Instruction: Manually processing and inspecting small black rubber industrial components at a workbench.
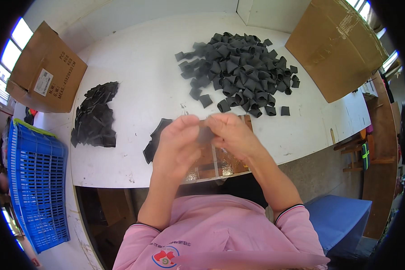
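Note:
Between my hands is a small dark grey fabric piece (205,135), slightly blurred. My left hand (179,140) pinches its left side, the lower fingers curled and smeared a little. From the right, my right hand (233,135) grips the same piece between thumb and fingers. Below them a brown board (218,163) with pale strips lies at the table's near edge. Partly behind my left hand are flat dark fabric pieces (156,143). A large heap of small dark grey fabric loops (238,74) lies beyond my hands, and a spread stack of flat black fabric pieces (96,119) lies to the left.
The white table (139,67) has a cardboard box (49,74) at its left and a larger cardboard box (335,49) at the far right. A blue plastic basket (39,184) stands at the left edge. A blue covered block (339,220) is at the lower right.

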### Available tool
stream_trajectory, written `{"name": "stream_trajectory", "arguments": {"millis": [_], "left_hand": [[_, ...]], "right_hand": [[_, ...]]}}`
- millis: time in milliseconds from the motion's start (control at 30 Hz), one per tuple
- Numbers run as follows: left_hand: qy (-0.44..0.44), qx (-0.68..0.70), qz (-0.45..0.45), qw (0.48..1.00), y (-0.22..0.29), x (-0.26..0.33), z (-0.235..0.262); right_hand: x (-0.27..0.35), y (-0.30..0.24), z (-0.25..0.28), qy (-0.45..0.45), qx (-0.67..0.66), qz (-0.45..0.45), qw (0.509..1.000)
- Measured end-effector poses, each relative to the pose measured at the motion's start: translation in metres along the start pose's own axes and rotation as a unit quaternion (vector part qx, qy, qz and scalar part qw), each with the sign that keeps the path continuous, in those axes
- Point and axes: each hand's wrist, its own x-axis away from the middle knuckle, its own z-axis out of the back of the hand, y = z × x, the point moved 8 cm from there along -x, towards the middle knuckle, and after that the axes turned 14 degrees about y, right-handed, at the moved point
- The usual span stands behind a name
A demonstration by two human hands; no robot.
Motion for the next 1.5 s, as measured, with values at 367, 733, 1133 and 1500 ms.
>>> {"name": "stream_trajectory", "arguments": {"millis": [367, 733, 1133, 1500], "left_hand": [[-0.016, -0.485, -0.56, 0.672, 0.031, 0.031, -0.04], [0.024, -0.116, -0.385, 0.915, 0.03, 0.024, -0.005], [0.059, -0.31, -0.462, 0.829, 0.03, 0.043, -0.018], [0.062, -0.553, -0.515, 0.653, 0.034, 0.031, -0.018]], "right_hand": [[0.052, -0.061, 0.004, 0.191, 0.293, 0.44, 0.827], [0.068, -0.075, -0.022, 0.2, 0.333, 0.533, 0.752], [0.066, -0.056, -0.011, 0.212, 0.286, 0.534, 0.766], [0.061, -0.071, -0.027, 0.17, 0.463, 0.553, 0.672]]}}
